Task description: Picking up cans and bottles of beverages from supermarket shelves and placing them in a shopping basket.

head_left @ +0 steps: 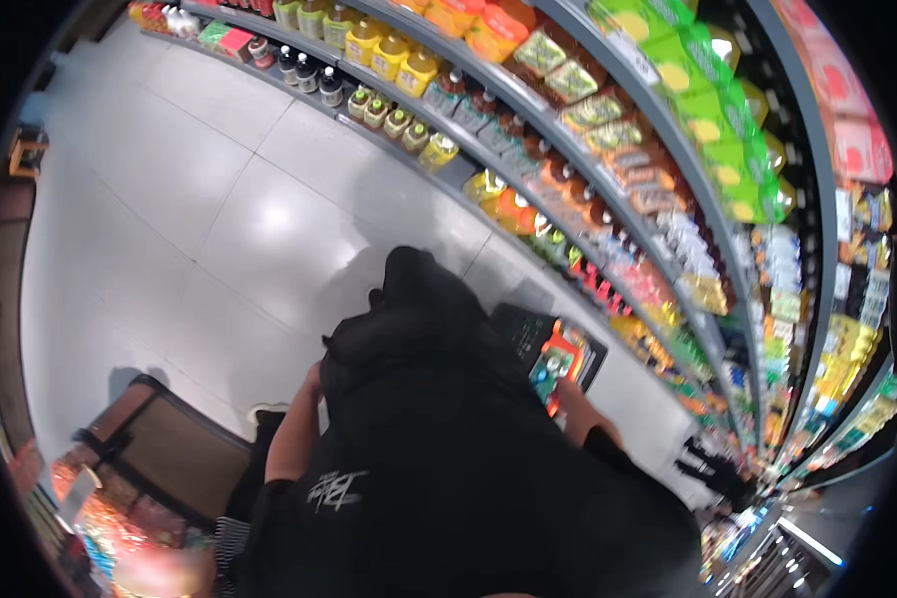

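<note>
My torso in a black shirt point(448, 448) fills the lower middle of the view. My left hand point(314, 380) is at the shirt's left side, mostly hidden by the cloth; whether it holds anything cannot be told. My right hand point(566, 395) is at the lower edge of an orange-and-green package point(560, 355), its fingers blurred, so a grip on it is unclear. Around that package is a black container point(525, 329), partly covered by my shirt. Smooth grey floor tiles point(247, 202) lie beyond.
Curved-looking store shelves point(448, 123) run along the top and right, carrying yellow bottles point(389, 56), dark bottles point(306, 73) and green-wrapped bottles point(717, 127). A brown display bin point(187, 445) and shiny packages point(112, 516) stand lower left. Black-and-white shapes point(706, 463) at lower right are indistinct.
</note>
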The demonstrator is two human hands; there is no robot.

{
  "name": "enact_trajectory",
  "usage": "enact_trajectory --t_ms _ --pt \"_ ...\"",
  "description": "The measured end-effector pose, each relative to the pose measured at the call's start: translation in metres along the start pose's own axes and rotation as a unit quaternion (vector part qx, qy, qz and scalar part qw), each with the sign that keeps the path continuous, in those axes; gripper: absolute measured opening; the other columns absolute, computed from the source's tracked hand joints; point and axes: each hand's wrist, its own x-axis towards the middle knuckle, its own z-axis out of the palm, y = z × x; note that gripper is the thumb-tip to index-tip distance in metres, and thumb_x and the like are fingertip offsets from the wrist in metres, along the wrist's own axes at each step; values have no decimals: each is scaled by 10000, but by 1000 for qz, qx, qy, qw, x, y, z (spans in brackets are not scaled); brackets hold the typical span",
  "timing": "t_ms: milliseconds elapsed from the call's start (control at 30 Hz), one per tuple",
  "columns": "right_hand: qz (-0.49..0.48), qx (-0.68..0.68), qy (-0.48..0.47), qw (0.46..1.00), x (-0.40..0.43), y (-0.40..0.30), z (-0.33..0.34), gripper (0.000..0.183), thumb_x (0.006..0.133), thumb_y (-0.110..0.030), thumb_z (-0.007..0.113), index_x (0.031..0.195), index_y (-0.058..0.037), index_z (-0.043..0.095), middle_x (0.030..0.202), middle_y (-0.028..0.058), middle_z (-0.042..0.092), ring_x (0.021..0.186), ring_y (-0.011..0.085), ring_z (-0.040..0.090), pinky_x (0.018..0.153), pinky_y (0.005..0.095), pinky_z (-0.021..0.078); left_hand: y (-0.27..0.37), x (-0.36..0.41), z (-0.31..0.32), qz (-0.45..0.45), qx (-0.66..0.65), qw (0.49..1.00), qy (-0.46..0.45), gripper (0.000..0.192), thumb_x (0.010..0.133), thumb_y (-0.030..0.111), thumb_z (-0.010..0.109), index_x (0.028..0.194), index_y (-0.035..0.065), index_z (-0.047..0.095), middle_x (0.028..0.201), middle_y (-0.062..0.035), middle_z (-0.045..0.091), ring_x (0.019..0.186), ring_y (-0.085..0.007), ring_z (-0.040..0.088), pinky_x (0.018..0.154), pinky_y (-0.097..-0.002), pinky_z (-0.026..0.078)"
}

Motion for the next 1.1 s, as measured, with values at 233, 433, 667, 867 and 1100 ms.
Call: enact_trajectory --t_ms 233,433,667,867,1100 --pt "122 -101 78 984 -31 -70 68 283 913 -202 507 1103 -20 613 698 110 630 535 266 641 515 418 512 137 26 -32 -4 100 994 38 343 925 240 583 1162 -3 636 1007 -109 703 880 -216 669 730 -361 522" --pt "99 -32 198 975 -43 -107 109 369 891 -243 519 1042 45 693 860 189 718 695 289 729 623 408 562 256 8 -18 104 25 994 34 301 963 243 549 1195 59 601 960 -53 688 802 -147 641 682 -318 495" --pt "149 56 193 968 -26 -137 146 285 895 -166 509 1029 -1 699 779 152 691 659 296 697 578 428 534 215 75 -132 135 242 961 -3 227 895 207 601 1022 46 698 954 -120 699 804 -224 665 689 -356 537" --pt "-37 130 -107 985 82 -17 120 285 972 -218 538 1176 -56 651 991 108 680 878 268 677 785 457 555 238 108 -185 134 536 828 -90 366 896 245 636 1201 44 664 1055 -127 710 880 -246 696 735 -410 584" --pt "55 51 178 981 -91 -157 254 274 849 -273 682 961 -26 648 727 98 615 567 238 620 496 387 490 393 145 -197 91 321 942 23 328 816 277 650 933 -21 724 911 -210 735 879 -361 712 793 -429 556"
